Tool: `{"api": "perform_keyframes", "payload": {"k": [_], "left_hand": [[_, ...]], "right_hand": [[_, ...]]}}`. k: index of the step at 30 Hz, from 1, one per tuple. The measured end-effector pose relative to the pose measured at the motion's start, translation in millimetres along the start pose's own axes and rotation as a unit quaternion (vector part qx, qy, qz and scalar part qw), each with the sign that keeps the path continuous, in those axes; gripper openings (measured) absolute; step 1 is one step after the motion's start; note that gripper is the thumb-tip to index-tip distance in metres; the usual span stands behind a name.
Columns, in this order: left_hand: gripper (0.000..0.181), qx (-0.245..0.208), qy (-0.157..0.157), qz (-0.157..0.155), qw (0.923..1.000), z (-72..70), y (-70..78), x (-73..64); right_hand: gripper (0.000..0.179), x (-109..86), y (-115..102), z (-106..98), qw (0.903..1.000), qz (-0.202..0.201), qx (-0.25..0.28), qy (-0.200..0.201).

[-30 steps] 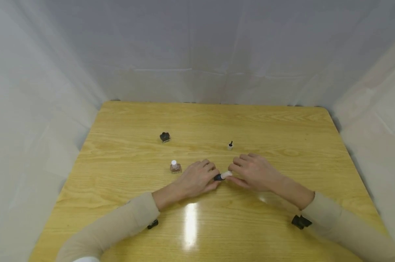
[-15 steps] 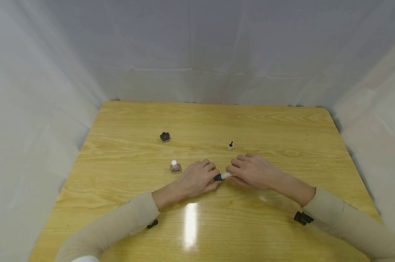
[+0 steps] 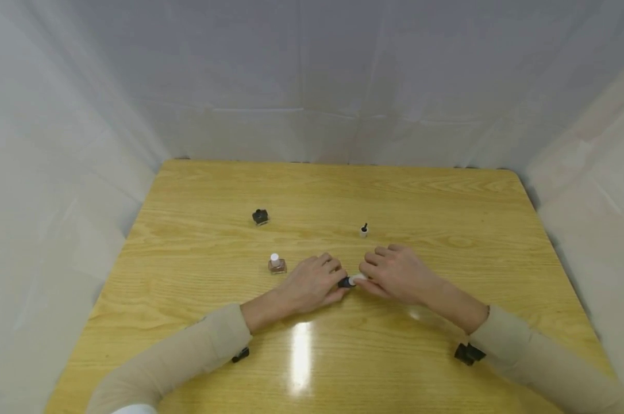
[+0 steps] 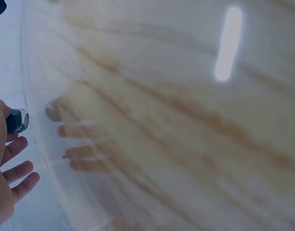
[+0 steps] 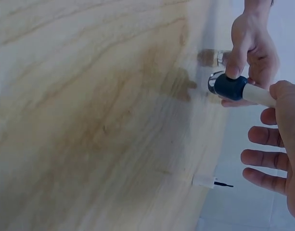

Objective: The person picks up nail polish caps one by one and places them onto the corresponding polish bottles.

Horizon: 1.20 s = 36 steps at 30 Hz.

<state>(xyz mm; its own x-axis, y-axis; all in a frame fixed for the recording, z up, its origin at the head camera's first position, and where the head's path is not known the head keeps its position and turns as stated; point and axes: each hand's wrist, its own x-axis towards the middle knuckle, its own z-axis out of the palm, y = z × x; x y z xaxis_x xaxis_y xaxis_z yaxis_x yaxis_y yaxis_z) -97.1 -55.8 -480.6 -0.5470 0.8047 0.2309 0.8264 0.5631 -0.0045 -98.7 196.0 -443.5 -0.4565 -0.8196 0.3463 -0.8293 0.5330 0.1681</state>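
Observation:
My left hand grips a small dark blue nail polish bottle between thumb and fingers, tilted on its side. From the right, thumb and index finger of my right hand pinch the bottle's long white cap, which sits at the bottle's neck. How tightly it is screwed, I cannot tell. The right hand's other fingers hang loosely bent. In the left wrist view, the dark bottle shows beside the left thumb, its cap hidden.
A brownish-pink nail polish bottle with a white cap stands left of my left hand. Farther back is a dark bottle without a white cap. A loose white cap stands with its black brush upward, beyond the right hand.
My right hand and wrist have turned slightly back and forth at the cap, the forearm now a little farther left. The left hand and bottle stay in place.

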Motion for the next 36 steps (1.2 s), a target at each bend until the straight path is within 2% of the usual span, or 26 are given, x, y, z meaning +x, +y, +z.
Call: {"api": "perform_keyframes", "payload": {"k": [11,17,23,29,32,36], "left_hand": [[0.029,0.004,0.004,-0.002,1.0000,1.8,-1.3,0.3],[0.029,-0.001,0.006,0.000,1.0000,1.9,-1.3,1.1],[0.028,-0.005,0.011,0.000,0.9999,1.0,-1.1,1.0],[0.025,-0.011,0.016,0.002,0.9998,0.6,-0.6,1.3],[0.025,-0.013,0.017,0.001,0.9998,1.0,-0.5,1.2],[0.026,-0.010,0.017,-0.001,0.9998,1.2,-0.7,1.1]], "right_hand": [[0.057,-0.9,-15.3,13.4,0.9945,0.084,0.037,0.051],[0.058,-3.0,-15.8,14.9,0.9916,0.103,0.056,0.056],[0.055,-3.0,-10.7,7.7,0.9948,0.078,0.058,0.030],[0.033,-2.6,-3.9,-0.8,0.9976,0.036,0.059,0.001],[0.026,-2.3,-0.6,-4.0,0.9991,0.015,0.037,-0.009],[0.029,-1.4,3.6,-8.2,0.9998,-0.008,0.002,-0.020]]}}
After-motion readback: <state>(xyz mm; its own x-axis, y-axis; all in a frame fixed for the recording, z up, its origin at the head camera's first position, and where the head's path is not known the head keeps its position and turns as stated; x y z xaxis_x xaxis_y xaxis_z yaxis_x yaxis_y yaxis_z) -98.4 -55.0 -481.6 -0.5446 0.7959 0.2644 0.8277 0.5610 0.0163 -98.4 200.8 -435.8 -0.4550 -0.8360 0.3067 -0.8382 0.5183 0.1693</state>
